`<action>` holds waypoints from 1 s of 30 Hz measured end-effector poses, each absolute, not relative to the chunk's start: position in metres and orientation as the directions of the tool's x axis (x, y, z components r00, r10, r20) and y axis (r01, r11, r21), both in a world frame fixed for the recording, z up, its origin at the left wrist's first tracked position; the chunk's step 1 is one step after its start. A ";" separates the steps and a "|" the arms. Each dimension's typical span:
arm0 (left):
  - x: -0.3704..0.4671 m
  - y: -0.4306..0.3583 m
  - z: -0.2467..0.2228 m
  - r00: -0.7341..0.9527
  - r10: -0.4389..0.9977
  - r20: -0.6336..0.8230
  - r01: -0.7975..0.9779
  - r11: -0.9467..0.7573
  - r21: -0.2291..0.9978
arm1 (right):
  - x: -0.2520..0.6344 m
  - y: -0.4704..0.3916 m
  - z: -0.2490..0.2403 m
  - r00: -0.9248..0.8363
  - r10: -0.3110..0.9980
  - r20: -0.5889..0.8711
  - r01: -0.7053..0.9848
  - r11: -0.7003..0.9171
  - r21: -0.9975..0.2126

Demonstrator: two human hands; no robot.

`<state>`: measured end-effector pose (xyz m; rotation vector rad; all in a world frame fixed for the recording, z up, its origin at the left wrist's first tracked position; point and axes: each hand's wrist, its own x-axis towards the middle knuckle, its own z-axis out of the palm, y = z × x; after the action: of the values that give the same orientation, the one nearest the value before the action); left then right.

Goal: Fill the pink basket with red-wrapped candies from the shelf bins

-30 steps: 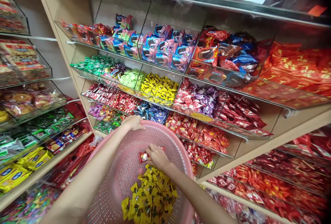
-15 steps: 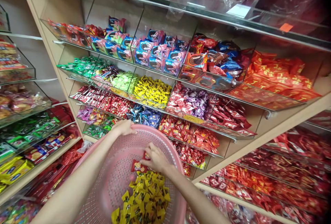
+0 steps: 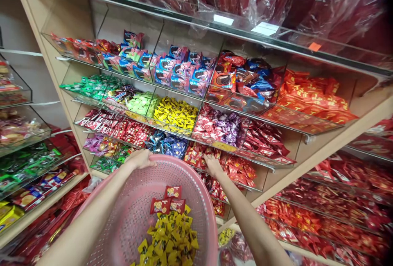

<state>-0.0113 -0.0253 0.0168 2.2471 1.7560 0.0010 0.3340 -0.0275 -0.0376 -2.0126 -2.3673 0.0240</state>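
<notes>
A pink plastic basket with small holes is tilted in front of me. Its far rim is gripped by my left hand. Inside lies a heap of yellow-wrapped candies, with three red candy packets just above them. My right hand is outside the basket, at a shelf bin of red candy packets. Its fingers are stretched apart over the packets and touch or nearly touch them; no packet shows in them.
Clear-fronted shelf bins rise ahead, with yellow candies, purple candies, green candies and blue-pink packets. A glass shelf edge runs above. More stocked shelves stand at left and right, divided by a wooden panel.
My right hand has left the basket and moved up and right to the red packet bin. Three red packets now lie uncovered in the basket. My left hand still grips the rim.
</notes>
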 end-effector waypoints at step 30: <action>-0.012 -0.026 0.018 0.235 0.956 -0.177 0.961 -0.201 0.190 | 0.231 -0.135 -0.049 -0.512 0.859 0.034 0.830 0.504 -0.240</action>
<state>-0.0121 -0.0260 0.0183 2.2509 1.7957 -0.0285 0.2312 -0.1349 -0.0487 -1.4662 -2.5927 0.2907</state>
